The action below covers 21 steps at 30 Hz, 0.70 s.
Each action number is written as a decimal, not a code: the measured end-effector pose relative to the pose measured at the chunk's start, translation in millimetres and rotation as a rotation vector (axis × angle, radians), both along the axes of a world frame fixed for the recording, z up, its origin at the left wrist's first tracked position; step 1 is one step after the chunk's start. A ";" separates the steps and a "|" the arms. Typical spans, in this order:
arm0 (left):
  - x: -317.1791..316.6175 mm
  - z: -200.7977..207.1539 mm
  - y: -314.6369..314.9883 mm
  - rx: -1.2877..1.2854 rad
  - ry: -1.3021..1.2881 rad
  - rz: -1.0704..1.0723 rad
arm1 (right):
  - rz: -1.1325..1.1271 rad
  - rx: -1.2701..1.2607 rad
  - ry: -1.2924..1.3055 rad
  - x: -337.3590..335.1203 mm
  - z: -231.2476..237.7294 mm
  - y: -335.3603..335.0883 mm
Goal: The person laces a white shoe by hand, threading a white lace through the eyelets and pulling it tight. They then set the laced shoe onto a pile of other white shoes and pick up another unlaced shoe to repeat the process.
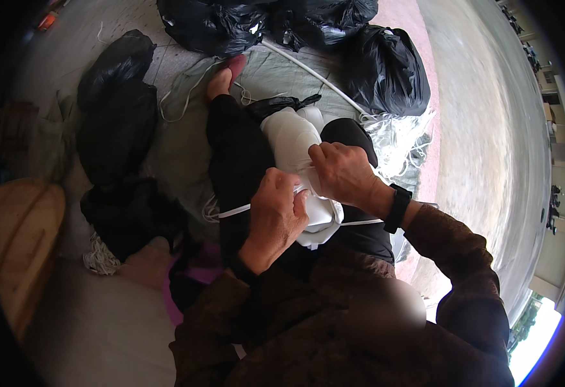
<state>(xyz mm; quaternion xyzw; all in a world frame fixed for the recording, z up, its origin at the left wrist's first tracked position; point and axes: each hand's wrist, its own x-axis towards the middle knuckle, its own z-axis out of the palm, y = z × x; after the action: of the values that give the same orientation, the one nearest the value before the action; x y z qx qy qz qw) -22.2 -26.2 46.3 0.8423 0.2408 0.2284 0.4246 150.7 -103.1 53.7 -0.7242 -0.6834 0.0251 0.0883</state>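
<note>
The left thigh [234, 151], left of the white bundle [289, 137], likely braces it. At the bundle's lower left, the left hand [274, 216] curls nearly closed, apparently pinching a thin white strip [301, 188]. The bundle lies between both thighs. Over its right edge, the right hand [345, 173] arches knuckles-up, its hold impossible to tell.
</note>
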 end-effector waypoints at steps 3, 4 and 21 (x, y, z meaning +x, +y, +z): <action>0.1 -0.1 0.5 0.038 -0.001 0.008 | -0.034 -0.058 -0.008 -2.2 4.9 2.4; -0.6 -0.4 1.0 0.044 -0.012 0.019 | -0.071 -0.092 0.022 -2.8 6.7 2.3; -1.6 15.6 89.1 0.676 -0.204 -0.136 | -0.701 -0.140 0.880 8.0 -18.6 -13.7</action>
<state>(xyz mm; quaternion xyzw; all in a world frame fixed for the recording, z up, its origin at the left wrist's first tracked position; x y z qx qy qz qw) -23.8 62.9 61.9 0.9221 0.0516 0.3494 0.1580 158.6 -116.9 35.0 -0.8333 -0.2974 0.3391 0.3196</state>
